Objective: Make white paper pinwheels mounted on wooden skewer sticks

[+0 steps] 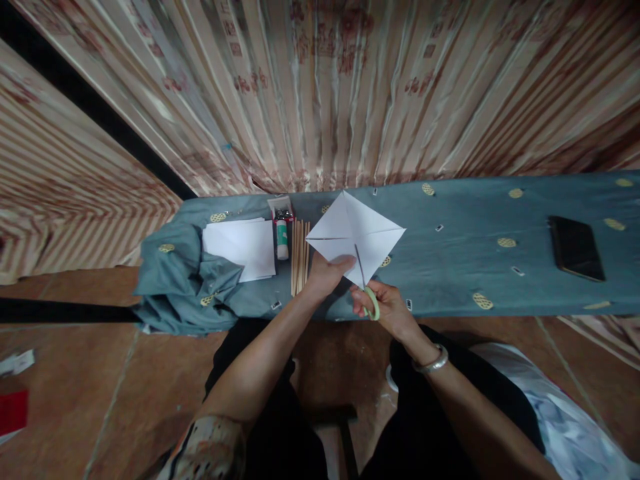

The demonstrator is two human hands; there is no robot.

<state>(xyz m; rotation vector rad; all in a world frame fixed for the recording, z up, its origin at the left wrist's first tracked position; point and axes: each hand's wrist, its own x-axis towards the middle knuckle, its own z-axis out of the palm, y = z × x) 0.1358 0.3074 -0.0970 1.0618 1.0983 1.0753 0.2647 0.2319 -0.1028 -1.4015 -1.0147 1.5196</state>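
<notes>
A square white paper (373, 223), turned like a diamond, has slits running from its corners toward the middle. My left hand (327, 272) grips its lower left edge, thumb on top. In my right hand (387, 307) is a pair of scissors (373, 305) with light green handles. A blade lies over the paper from the bottom corner toward the centre; the other blade is hidden. Left of the paper, several thin wooden sticks (299, 257) lie side by side. Beside them are a green and white glue stick (283, 240) and a small open box (281, 208) of dark little items.
White sheets (245, 243) are stacked on the left of the blue-green cloth (450, 267), which is bunched at its left end. A black phone-like device (576, 248) lies far right. A curtain (330, 100) hangs behind. A plastic bag (565, 413) is on the floor at right.
</notes>
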